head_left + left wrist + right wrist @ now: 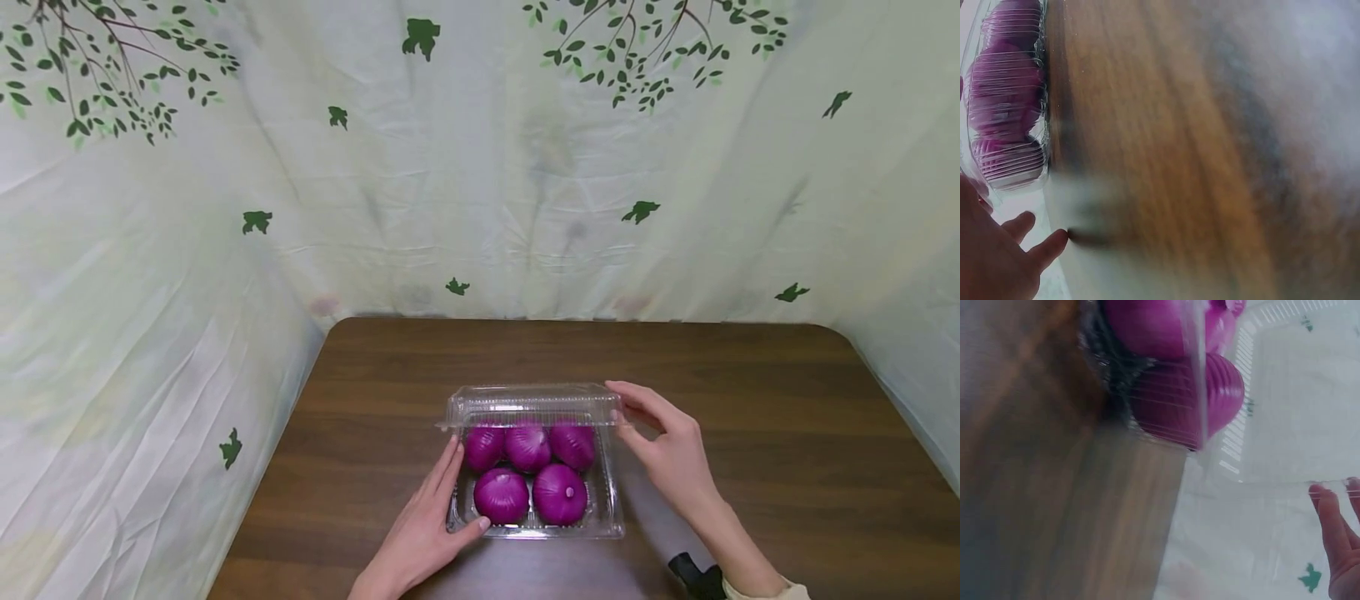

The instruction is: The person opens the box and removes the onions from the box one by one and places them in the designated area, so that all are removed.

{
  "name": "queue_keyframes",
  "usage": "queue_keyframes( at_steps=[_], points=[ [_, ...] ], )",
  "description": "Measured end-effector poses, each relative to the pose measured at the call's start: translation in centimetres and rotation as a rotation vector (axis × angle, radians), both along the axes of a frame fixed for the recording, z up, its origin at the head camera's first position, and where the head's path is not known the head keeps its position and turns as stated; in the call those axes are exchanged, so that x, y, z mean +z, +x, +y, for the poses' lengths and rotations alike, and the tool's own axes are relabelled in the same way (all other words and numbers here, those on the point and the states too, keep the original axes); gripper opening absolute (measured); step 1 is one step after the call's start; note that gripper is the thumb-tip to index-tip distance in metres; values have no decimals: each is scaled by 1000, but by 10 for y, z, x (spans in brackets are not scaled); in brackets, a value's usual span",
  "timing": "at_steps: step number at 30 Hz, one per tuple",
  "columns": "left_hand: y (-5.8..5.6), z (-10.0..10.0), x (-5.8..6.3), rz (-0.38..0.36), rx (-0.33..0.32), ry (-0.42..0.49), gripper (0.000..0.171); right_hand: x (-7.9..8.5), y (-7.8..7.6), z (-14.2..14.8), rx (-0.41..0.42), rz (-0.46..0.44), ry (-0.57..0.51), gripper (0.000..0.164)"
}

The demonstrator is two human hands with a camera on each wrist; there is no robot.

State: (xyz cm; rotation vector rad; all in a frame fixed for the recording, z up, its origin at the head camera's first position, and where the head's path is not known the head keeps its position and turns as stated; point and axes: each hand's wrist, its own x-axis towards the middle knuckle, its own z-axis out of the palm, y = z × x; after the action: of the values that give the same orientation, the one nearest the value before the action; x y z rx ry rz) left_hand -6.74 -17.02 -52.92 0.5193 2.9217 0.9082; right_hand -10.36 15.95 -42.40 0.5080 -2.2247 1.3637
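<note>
A clear plastic clamshell container [611, 521] stands on the table with several purple onions [560, 494] inside, two in the front row and three behind. Its hinged lid [536, 400] is raised at the back, tilted up over the rear onions. With thumb and fingers, my right hand [671, 454] pinches the lid's right edge; in the right wrist view the fingertips [1329, 500] meet that rim. My left hand [423, 521] lies along the container's left side, fingers extended, its thumb at the front left corner. The left wrist view shows ribbed container walls [1007, 94] beside this hand.
The brown wooden table [787, 417] has rounded far corners. A pale curtain [487, 167] with printed leaves hangs behind it and at both sides. A black strap [693, 575] is at my right wrist, near a light sleeve [780, 590].
</note>
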Motion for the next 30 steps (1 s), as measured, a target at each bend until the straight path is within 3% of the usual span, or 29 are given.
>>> queue_keyframes(
  at_steps=[4,8,15,23,30],
  points=[
    [0,0,0,-7,2,15,100,10,-9,-6,-67,-49,-3,44],
    [0,0,0,-17,0,19,100,8,-20,-8,-119,-107,-63,42],
    [1,1,2,-21,12,8,100,-3,-40,-8,-108,-139,-157,39],
    [-1,0,2,-17,0,-5,100,-34,-66,1,-58,-191,-202,35],
    [-1,0,3,-29,5,-2,101,-67,-91,13,-36,-291,-148,41]
  ],
)
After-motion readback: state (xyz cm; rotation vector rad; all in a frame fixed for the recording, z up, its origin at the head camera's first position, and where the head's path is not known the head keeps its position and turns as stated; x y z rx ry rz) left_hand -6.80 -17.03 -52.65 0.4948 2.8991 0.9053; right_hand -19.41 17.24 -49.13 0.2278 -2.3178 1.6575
